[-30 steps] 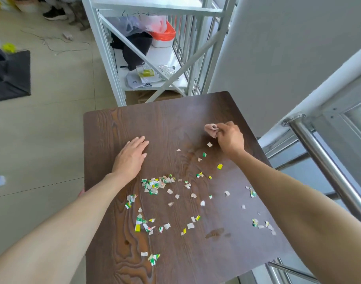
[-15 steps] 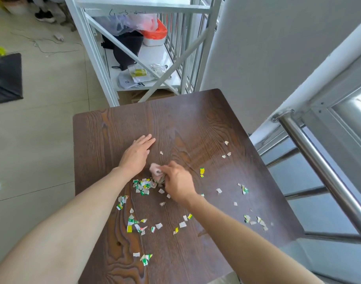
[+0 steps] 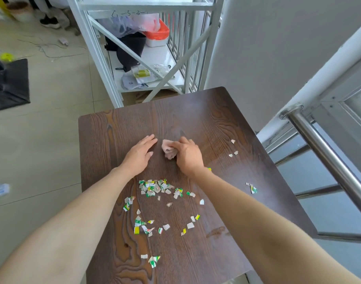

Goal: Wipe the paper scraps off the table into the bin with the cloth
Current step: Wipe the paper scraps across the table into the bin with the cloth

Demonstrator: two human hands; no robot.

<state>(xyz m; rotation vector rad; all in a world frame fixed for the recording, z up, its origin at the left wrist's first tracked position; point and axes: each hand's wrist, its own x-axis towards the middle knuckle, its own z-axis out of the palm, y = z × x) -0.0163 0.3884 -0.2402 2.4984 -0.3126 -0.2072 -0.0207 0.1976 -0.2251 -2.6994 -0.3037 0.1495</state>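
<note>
we observe the right hand (image 3: pixel 188 157) closed around a crumpled pink cloth (image 3: pixel 168 149), which protrudes from the fingers on the side facing the left hand and presses on the dark wooden table (image 3: pixel 200 111). the left hand (image 3: pixel 139 155) lies flat and open on the table just beside the cloth, palm down, fingers together and extended, holding nothing. we note the paper scraps (image 3: pixel 155 186), white with green and yellow print, gathered thickest just nearer the person than both hands, between the two forearms. a looser scatter of scraps (image 3: pixel 146 226) runs further back toward the person, between the forearms. a few small scraps (image 3: pixel 233 154) lie apart on the outer side of the right hand, and another small cluster (image 3: pixel 251 187) sits beside the right forearm near the table edge. we cannot identify a bin with certainty in this view. beyond the hands, past the far table edge, stands a white metal shelf (image 3: pixel 155 78) bearing bags and packets.
</note>
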